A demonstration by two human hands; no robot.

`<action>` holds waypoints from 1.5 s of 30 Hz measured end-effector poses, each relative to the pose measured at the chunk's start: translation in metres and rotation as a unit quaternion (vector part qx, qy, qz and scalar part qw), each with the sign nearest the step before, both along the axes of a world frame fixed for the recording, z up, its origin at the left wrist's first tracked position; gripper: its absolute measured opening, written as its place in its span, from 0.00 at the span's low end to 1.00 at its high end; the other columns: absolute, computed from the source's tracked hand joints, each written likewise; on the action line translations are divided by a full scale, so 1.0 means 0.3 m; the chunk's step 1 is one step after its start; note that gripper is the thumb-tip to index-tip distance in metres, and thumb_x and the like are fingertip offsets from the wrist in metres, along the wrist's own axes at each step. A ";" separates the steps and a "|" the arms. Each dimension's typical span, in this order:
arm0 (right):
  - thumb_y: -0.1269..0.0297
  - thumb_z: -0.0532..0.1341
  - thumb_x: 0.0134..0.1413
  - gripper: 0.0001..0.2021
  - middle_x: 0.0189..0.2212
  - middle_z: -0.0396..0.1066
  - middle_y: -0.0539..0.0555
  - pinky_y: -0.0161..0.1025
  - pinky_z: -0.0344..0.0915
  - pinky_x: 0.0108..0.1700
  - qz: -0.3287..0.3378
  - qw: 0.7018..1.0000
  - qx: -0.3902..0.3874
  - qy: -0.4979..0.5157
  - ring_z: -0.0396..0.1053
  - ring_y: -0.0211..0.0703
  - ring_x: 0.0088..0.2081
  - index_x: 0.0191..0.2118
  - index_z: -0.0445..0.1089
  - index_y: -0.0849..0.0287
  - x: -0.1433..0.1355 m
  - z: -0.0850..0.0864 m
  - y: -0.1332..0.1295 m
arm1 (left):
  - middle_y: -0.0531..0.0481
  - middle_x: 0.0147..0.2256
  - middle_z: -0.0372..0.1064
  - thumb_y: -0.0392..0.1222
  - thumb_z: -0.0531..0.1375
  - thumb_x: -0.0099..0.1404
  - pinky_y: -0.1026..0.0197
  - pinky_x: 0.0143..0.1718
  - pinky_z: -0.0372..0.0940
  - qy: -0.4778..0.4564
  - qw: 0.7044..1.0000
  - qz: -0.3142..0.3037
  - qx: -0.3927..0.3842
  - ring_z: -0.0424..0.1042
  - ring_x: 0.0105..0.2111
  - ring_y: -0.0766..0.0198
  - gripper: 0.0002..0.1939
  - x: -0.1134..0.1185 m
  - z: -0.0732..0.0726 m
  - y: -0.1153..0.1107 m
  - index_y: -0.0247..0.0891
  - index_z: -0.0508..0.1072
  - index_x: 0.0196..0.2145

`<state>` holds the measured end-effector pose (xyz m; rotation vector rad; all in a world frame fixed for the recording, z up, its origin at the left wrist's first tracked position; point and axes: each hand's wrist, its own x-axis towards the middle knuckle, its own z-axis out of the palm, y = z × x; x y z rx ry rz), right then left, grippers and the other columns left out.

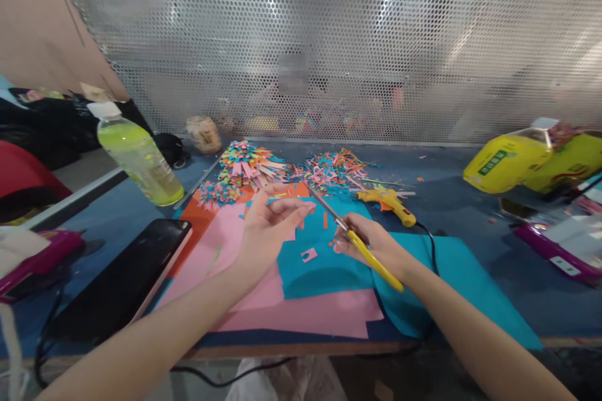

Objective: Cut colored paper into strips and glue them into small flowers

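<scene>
One purple object [66, 241] sits at the far left of the table [101, 194], cut off by the edge of view. Next comes a clear bottle [141, 160] of yellow-green drink with a white cap, and nearer, a black phone [126, 272] lying flat. Behind stands a small jar [204, 133], leaning slightly. Orange paper [188, 225] and pink sheets [301, 319] overlap across the middle, with a multicoloured paper-fringe bundle [249, 166] and a smaller fringed cluster [219, 193] at their back. Over the pink sheets is the left hand [273, 219], its thumb and forefinger drawn together; whether they pinch a tiny scrap, I cannot tell. Right of it, a teal piece [329, 272] carries a notched pink scrap [309, 255] and an orange strip [325, 220], with a heap of thin paper strips [333, 169] behind. The right hand [367, 238] has its fingers closed around yellow-handled scissors [371, 257], whose blades point up and left, near the left fingertips. Beyond are a yellow glue gun [388, 202], another teal sheet [465, 288] and a yellow-labelled bottle [508, 160] lying tilted.
</scene>
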<state>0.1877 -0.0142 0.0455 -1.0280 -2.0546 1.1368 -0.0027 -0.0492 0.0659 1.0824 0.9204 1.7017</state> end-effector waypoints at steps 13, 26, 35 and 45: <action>0.56 0.64 0.39 0.15 0.23 0.63 0.47 0.34 0.61 0.27 -0.001 1.000 0.012 -0.018 0.61 0.37 0.26 0.28 0.59 0.58 -0.003 -0.009 -0.004 | 0.57 0.24 0.73 0.36 0.65 0.47 0.67 0.24 0.62 -0.015 1.000 0.001 -0.016 0.68 0.20 0.71 0.21 0.003 -0.011 0.000 0.41 0.58 0.35; 0.54 0.62 0.42 0.15 0.24 0.62 0.48 0.33 0.58 0.27 0.008 0.998 0.002 -0.055 0.61 0.36 0.25 0.28 0.57 0.58 -0.006 0.010 -0.013 | 0.57 0.24 0.72 0.34 0.64 0.49 0.68 0.22 0.60 -0.007 1.000 -0.009 -0.021 0.67 0.19 0.72 0.19 0.017 -0.013 -0.002 0.40 0.59 0.35; 0.53 0.62 0.42 0.16 0.23 0.61 0.48 0.33 0.56 0.25 -0.008 0.997 0.014 -0.075 0.61 0.37 0.25 0.28 0.57 0.58 -0.004 0.017 -0.015 | 0.56 0.24 0.72 0.34 0.64 0.49 0.68 0.22 0.60 -0.017 1.000 -0.018 -0.012 0.67 0.20 0.72 0.19 0.014 -0.019 0.002 0.40 0.59 0.36; 0.53 0.60 0.43 0.15 0.23 0.60 0.48 0.32 0.54 0.24 -0.006 0.996 0.010 -0.086 0.59 0.36 0.25 0.27 0.57 0.59 0.003 0.029 -0.020 | 0.57 0.24 0.72 0.34 0.63 0.50 0.67 0.23 0.62 0.005 1.000 -0.018 -0.008 0.67 0.20 0.71 0.19 0.006 -0.023 -0.003 0.41 0.58 0.36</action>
